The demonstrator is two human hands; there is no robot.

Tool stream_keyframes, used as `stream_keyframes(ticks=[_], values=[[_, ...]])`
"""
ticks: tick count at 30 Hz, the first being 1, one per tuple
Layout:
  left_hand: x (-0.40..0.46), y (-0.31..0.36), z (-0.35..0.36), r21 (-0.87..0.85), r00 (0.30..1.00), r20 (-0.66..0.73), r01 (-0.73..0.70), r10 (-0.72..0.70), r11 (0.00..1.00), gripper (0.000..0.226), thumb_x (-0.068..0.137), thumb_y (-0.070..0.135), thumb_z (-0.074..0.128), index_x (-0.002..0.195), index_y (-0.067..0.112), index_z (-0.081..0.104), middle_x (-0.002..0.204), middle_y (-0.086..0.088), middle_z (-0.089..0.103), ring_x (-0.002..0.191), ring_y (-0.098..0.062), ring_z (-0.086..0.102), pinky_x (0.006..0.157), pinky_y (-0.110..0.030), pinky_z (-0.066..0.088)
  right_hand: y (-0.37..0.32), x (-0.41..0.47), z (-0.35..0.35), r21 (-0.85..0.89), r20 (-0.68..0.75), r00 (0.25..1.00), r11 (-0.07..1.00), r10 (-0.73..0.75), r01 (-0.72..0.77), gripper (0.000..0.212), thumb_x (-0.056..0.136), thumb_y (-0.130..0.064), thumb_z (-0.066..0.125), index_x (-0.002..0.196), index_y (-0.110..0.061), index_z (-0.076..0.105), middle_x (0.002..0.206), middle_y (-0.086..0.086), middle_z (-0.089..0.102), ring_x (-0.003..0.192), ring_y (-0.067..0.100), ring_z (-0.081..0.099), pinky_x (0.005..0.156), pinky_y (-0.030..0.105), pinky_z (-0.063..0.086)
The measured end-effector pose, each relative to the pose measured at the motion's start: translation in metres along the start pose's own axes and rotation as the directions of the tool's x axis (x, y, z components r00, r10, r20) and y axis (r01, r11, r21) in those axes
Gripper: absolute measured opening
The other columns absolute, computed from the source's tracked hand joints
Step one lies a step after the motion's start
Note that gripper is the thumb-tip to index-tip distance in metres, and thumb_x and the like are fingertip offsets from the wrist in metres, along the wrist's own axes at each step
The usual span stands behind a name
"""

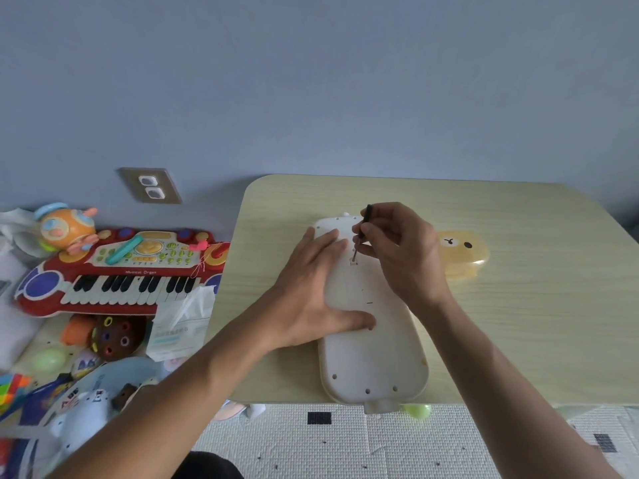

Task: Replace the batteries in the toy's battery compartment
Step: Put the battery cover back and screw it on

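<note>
A long cream-white toy [373,354] lies face down on the light wooden table [518,323], its underside up, one end hanging over the near edge. My left hand [311,292] presses flat on the toy's left side, fingers spread. My right hand [401,250] pinches a small black-handled screwdriver [361,233], held nearly upright. The screwdriver's tip rests in a screw recess [353,261] on the toy's back, near the far end. The battery compartment's cover is partly hidden under my hands. No batteries are in sight.
A translucent yellow bear-face box [466,254] sits on the table just right of my right hand. On the floor to the left lie a red toy keyboard [117,274], a tissue pack [179,326] and several other toys. A wall socket [150,185] is behind.
</note>
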State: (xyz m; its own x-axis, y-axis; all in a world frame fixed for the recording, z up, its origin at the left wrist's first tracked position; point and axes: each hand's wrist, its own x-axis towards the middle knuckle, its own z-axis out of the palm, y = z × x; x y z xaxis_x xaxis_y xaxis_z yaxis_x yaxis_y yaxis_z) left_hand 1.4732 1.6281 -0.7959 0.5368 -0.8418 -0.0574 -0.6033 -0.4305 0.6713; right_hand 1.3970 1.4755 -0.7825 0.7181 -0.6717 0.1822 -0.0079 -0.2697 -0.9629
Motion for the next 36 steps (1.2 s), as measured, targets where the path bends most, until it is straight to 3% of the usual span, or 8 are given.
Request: stream_keyframes(ticks=[5,8,12,17,23,27,33,36], values=[[0.001,0.000,-0.002,0.047,1.000,0.018,-0.015,0.014,0.999,0.120,0.065,0.066,0.079,0.159,0.025,0.017,0.166,0.020,0.003,0.152,-0.002,-0.015,0.125,-0.031,0.005,0.000,-0.002,-0.002,-0.078,0.035,0.996,0.994,-0.076,0.079,0.011,0.090,-0.007,0.069,0.099,-0.012,0.069,0.085,0.001,0.076,0.080,0.018,0.075,0.077,0.044,0.063],[0.008,0.005,-0.013,-0.067,0.993,-0.114,-0.025,0.017,0.997,0.095,0.073,0.060,0.078,0.153,0.031,0.035,0.157,0.014,0.031,0.150,-0.004,0.015,0.120,-0.026,0.020,-0.001,-0.004,-0.003,-0.150,0.055,0.993,0.982,-0.106,0.113,0.013,0.085,-0.009,0.075,0.092,-0.018,0.070,0.082,-0.006,0.074,0.079,0.013,0.073,0.074,0.036,0.060],[0.029,0.020,-0.027,-0.357,0.924,-0.379,-0.198,0.052,0.913,0.046,0.074,0.040,0.085,0.115,0.027,0.068,0.101,0.008,0.068,0.095,-0.007,0.065,0.083,-0.026,0.055,-0.001,-0.003,-0.003,-0.184,0.063,0.989,0.973,-0.133,0.142,0.012,0.081,-0.010,0.078,0.085,-0.018,0.070,0.078,-0.009,0.073,0.074,0.004,0.070,0.067,0.020,0.053],[0.048,0.031,-0.026,-0.345,0.890,-0.448,-0.256,0.081,0.903,0.015,0.075,0.019,0.086,0.080,0.012,0.074,0.071,0.007,0.069,0.066,-0.002,0.062,0.063,-0.013,0.047,-0.001,-0.001,-0.003,-0.122,0.055,0.997,0.990,-0.057,0.064,0.009,0.084,-0.022,0.079,0.085,-0.014,0.074,0.075,-0.004,0.075,0.072,0.007,0.071,0.065,0.016,0.051],[0.048,0.032,-0.030,-0.227,0.901,-0.389,-0.297,0.194,0.927,0.005,0.086,0.012,0.075,0.087,0.016,0.078,0.084,0.006,0.074,0.070,-0.009,0.070,0.066,-0.014,0.051,-0.003,0.000,-0.012,-0.009,0.169,0.986,1.000,0.003,-0.002,0.011,0.088,-0.014,0.075,0.096,-0.010,0.082,0.065,-0.021,0.071,0.060,-0.011,0.056,0.060,0.007,0.041],[0.049,0.035,-0.027,-0.289,0.908,-0.408,-0.229,0.097,0.930,0.012,0.073,0.024,0.088,0.078,0.021,0.077,0.071,0.006,0.073,0.066,-0.006,0.066,0.062,-0.018,0.052,0.000,0.003,-0.006,-0.012,0.115,0.993,0.999,0.034,-0.033,0.033,0.081,-0.018,0.082,0.058,-0.013,0.060,0.048,-0.014,0.046,0.047,0.000,0.037,0.047,0.011,0.028],[0.049,0.029,-0.032,-0.275,0.919,-0.364,-0.262,0.152,0.925,0.009,0.085,0.011,0.077,0.088,0.020,0.080,0.079,0.010,0.077,0.076,-0.004,0.072,0.066,-0.011,0.051,-0.002,0.002,-0.013,0.011,0.227,0.972,0.998,0.057,-0.061,0.011,0.088,-0.009,0.074,0.096,-0.010,0.081,0.088,-0.005,0.081,0.078,-0.005,0.070,0.071,0.008,0.048],[0.050,0.029,-0.029,-0.316,0.918,-0.367,-0.276,0.152,0.908,0.005,0.080,0.018,0.082,0.083,0.019,0.079,0.081,0.007,0.077,0.076,-0.012,0.073,0.070,-0.026,0.058,0.003,0.005,-0.012,0.020,0.167,0.984,0.997,0.064,-0.068,0.015,0.083,-0.014,0.080,0.075,-0.004,0.072,0.063,-0.004,0.072,0.056,-0.002,0.057,0.056,0.010,0.042]])
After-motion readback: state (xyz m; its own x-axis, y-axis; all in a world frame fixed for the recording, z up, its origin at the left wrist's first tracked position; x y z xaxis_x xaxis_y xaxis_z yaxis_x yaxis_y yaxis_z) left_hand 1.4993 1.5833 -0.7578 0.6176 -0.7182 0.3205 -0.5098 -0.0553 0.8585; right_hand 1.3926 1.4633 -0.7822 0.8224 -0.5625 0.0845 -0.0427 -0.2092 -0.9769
